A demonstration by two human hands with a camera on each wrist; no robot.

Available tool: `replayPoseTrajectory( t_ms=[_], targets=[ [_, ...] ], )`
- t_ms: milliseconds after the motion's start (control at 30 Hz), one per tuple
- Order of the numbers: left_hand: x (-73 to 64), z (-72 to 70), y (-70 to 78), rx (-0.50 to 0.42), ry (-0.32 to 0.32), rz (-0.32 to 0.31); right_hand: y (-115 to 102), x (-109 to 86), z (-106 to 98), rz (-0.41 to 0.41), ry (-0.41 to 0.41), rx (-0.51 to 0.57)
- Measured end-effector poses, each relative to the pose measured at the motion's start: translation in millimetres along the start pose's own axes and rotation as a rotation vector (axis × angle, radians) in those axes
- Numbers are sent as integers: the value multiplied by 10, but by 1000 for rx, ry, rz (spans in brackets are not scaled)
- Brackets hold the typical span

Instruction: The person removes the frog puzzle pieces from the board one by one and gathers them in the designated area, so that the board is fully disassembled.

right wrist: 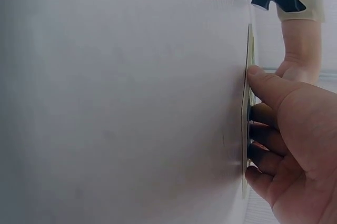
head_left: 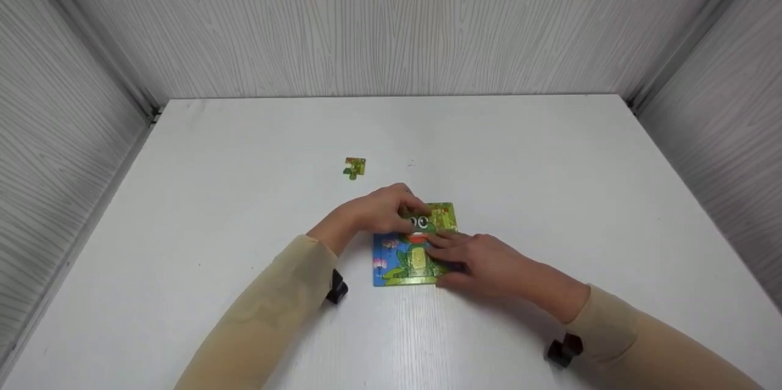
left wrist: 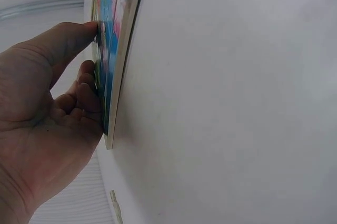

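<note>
A square frog jigsaw puzzle [head_left: 391, 274] in a thin board lies flat on the white table. My left hand [head_left: 383, 209] reaches over its upper left part, with bent fingers and thumb tip touching the picture. In the left wrist view, the thumb [left wrist: 68, 40] meets the surface; whether a piece is pinched there is hidden. My right hand [head_left: 489, 261] rests on the puzzle's right side, fingers extended over the frog's body. In the right wrist view, its thumb [right wrist: 263, 79] touches the board's edge [right wrist: 245, 113]. A loose green puzzle piece [head_left: 355, 167] lies beyond the left hand.
The white table [head_left: 519, 151] is bounded by pale wood-grain panels, with a back wall [head_left: 391, 23] and side walls [head_left: 55, 127]. Black camera clips [head_left: 336, 287] sit at both sleeve cuffs.
</note>
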State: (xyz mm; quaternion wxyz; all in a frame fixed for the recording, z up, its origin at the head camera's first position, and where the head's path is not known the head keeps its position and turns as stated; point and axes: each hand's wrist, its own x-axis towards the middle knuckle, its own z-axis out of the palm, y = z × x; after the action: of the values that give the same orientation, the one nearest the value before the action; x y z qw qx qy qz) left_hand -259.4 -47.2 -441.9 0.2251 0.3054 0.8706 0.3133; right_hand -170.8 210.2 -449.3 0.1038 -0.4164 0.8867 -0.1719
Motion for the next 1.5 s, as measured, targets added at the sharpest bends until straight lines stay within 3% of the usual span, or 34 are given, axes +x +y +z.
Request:
replayPoseTrajectory(
  t_ms=[767, 1500],
  targets=[
    [-25, 29, 64, -34, 27, 2, -20, 10, -14, 12, -12, -11],
    [-31, 76, -21, -84, 61, 60, -29, -5, -17, 30, -13, 15]
  ],
)
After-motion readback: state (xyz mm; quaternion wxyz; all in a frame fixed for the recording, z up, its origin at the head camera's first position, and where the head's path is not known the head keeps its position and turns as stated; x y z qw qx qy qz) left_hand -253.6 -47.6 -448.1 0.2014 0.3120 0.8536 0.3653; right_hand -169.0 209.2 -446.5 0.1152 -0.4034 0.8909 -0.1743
